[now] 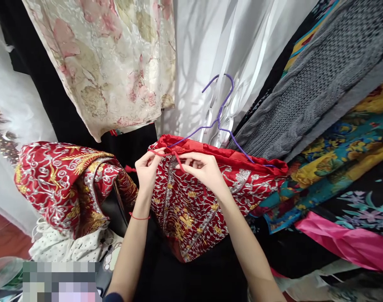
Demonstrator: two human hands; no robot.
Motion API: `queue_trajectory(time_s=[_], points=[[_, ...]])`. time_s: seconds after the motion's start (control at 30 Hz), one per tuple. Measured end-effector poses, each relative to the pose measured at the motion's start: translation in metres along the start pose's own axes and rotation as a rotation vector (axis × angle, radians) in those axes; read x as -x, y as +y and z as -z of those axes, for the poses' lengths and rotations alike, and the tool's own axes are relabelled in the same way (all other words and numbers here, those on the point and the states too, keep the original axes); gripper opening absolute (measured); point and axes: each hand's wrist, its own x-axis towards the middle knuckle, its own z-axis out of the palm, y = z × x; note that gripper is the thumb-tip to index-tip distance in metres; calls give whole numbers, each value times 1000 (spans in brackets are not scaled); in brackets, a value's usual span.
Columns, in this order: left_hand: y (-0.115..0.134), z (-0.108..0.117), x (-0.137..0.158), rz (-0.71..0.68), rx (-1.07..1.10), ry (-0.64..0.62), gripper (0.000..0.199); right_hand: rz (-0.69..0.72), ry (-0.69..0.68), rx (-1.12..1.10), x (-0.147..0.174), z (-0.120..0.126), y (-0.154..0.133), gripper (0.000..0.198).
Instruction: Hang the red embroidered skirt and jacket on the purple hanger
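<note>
So the left hand (147,165) had a bit of red cord (178,159) pinched at its fingertips and the right hand (204,165) seemed to be pinching another bit, right at the top edge of the red embroidered garment (191,209), which hung between the forearms with the purple hanger (224,100) tucked into its opening. Hanger part looked sorted to me, but the cord didn't look tied off yet. Fingers hid where it crossed, so no clue about a half-knot, and the lower-left corner was pixelated.
</note>
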Motion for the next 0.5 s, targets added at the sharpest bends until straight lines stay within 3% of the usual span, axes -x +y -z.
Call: queue_trajectory(time_s=[0.13,0.2,0.4,0.5], points=[[9,5,-1,48,49,-426,26,160,13,-82,-3,2,3,23],[15,9,-1,73,-11,-555,26,274,-23,-5,-6,3,6,21],[29,10,-3,7,-169,-652,27,431,-136,436,-9,6,10,24],[24,7,0,37,-151,-579,30,444,-94,559,-8,3,9,28]])
